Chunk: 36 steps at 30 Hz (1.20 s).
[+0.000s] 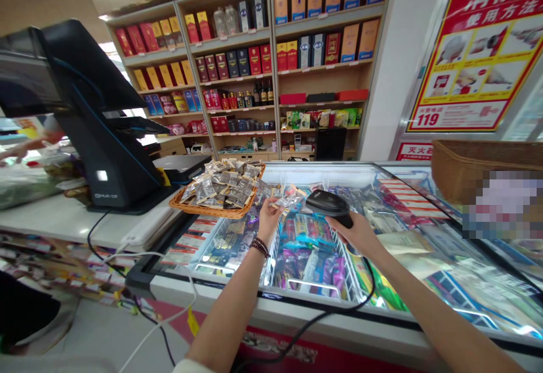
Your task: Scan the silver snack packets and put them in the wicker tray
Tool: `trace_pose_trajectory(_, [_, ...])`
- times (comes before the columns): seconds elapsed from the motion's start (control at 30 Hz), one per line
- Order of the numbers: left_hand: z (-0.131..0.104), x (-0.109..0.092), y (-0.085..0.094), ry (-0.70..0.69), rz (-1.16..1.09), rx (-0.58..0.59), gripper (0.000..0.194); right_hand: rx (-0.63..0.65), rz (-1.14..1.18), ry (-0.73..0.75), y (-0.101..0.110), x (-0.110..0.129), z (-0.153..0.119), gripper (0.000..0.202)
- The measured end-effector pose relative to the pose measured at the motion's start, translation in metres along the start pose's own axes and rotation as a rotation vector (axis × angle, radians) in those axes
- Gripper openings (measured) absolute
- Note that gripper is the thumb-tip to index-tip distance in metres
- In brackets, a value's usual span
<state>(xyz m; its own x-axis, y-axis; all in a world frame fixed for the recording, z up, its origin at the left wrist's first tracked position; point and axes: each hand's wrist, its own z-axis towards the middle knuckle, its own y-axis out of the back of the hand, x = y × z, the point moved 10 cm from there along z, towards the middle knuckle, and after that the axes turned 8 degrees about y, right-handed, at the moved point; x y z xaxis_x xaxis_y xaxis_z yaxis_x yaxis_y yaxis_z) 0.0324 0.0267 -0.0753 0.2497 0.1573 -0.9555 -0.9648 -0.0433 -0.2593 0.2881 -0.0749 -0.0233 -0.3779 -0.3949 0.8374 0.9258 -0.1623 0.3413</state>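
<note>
My left hand [270, 218], with a beaded bracelet on the wrist, pinches a small clear packet [291, 198] over the glass-topped freezer. A black barcode scanner [328, 203] is gripped in my right hand [358, 232], its head turned left toward the packet and close beside it. From its handle a black cable [369, 282] loops down over the freezer's front edge. Just left of my left hand, an orange wicker tray [212, 211] holds a heap of similar small packets [229, 183]. The fingertips of my left hand are partly hidden behind the packet.
The chest freezer [203, 291] spans the front, with bagged goods in baskets under its glass. A black point-of-sale terminal [106, 175] stands on the left counter [38, 220]. A brown woven basket [449, 175] sits at right. Shelves of boxed bottles [237, 64] line the back.
</note>
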Motion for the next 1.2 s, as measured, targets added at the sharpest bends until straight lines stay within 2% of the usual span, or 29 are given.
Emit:
trace_pose_trajectory(0.13, [0.0, 0.002, -0.001, -0.01, -0.005, -0.017, 0.042, 0.046, 0.081, -0.02, -0.012, 0.003, -0.002, 0.047])
trace_pose_trajectory(0.3, [0.003, 0.008, -0.002, -0.001, 0.021, -0.022, 0.041, 0.043, 0.145, -0.024, -0.021, 0.006, -0.002, 0.049])
trace_pose_trajectory(0.5, [0.004, 0.013, -0.002, 0.023, 0.039, -0.032, 0.042, 0.032, 0.202, -0.062, -0.025, 0.01, -0.004, 0.054])
trace_pose_trajectory(0.73, [0.003, 0.023, -0.002, 0.046, -0.069, -0.051, 0.045, 0.033, 0.228, -0.067, -0.032, 0.021, -0.008, 0.053])
trace_pose_trajectory(0.93, [0.005, 0.025, -0.001, 0.045, -0.101, -0.047, 0.05, 0.023, 0.211, -0.082, -0.035, 0.021, -0.01, 0.052])
trace_pose_trajectory(1.0, [0.004, 0.025, -0.002, 0.047, -0.072, -0.041, 0.051, 0.02, 0.238, -0.078, -0.031, 0.02, -0.009, 0.052])
trace_pose_trajectory(1.07, [0.003, 0.026, -0.007, 0.045, -0.036, -0.022, 0.05, -0.007, 0.274, -0.077, -0.019, 0.019, -0.007, 0.052])
trace_pose_trajectory(1.2, [0.0, 0.027, -0.037, 0.064, 0.007, 0.057, 0.05, -0.116, 0.303, -0.106, 0.034, 0.019, -0.008, 0.053])
